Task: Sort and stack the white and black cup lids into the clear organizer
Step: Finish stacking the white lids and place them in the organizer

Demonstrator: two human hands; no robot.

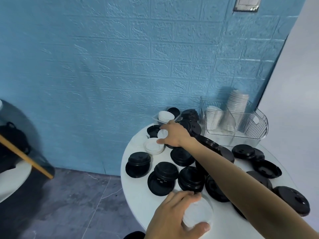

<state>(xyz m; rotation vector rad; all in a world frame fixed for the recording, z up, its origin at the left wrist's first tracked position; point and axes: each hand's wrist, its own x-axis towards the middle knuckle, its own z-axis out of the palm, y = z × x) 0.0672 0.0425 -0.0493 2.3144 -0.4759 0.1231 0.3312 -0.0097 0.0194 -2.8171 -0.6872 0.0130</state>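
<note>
Several black lids [165,176] lie scattered and stacked across a round white table [138,200]. My right hand [174,136] reaches to the table's far left and pinches a small white lid [162,134] just above a short stack of white lids [152,146]. Near the front edge, my left hand [172,218] grips a stack of white lids [198,213]. At the back right stands the clear organizer [259,125], with two leaning rows of white lids [237,100] in its compartments.
A small clear tray [155,119] at the table's back holds white lids and a black one. A blue brick-textured wall rises right behind the table. To the left are a wooden bar [25,157], a dark bag and another white surface.
</note>
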